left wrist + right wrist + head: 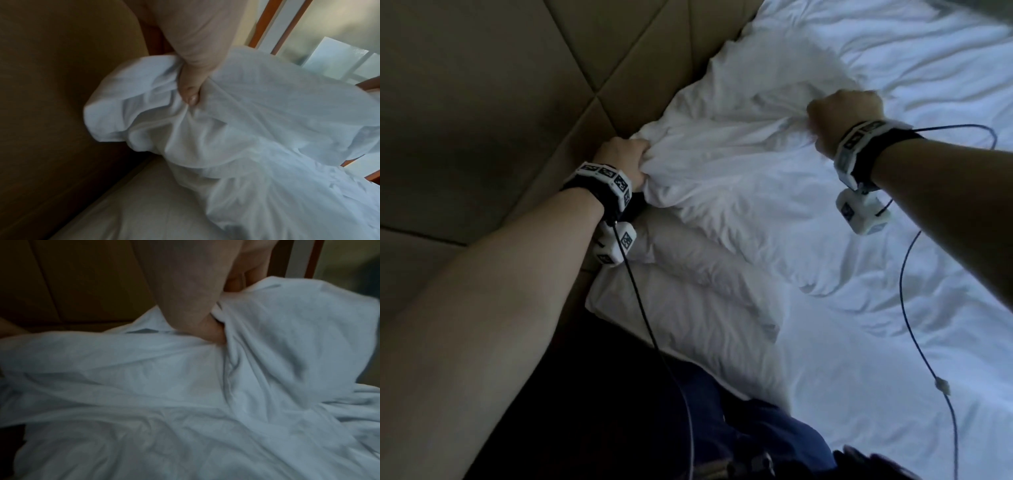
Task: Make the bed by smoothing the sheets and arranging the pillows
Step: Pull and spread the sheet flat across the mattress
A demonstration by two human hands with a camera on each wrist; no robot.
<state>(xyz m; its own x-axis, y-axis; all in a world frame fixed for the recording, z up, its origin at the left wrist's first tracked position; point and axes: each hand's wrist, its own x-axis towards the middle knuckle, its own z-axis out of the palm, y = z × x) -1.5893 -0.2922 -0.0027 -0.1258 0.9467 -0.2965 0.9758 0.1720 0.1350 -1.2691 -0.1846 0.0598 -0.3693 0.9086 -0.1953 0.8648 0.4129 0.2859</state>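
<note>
From my right wrist camera I see my right hand (201,311) coming down from twelve o'clock, its fingers (213,332) curled into a bunch of white sheet (164,394) near the centre. Creases run out from that grip toward seven and five o'clock, and a puffed fold rises at two o'clock. The brown padded headboard (72,280) fills ten o'clock, with a wooden frame strip (313,257) at one o'clock. The picture is dim and blurred.
</note>
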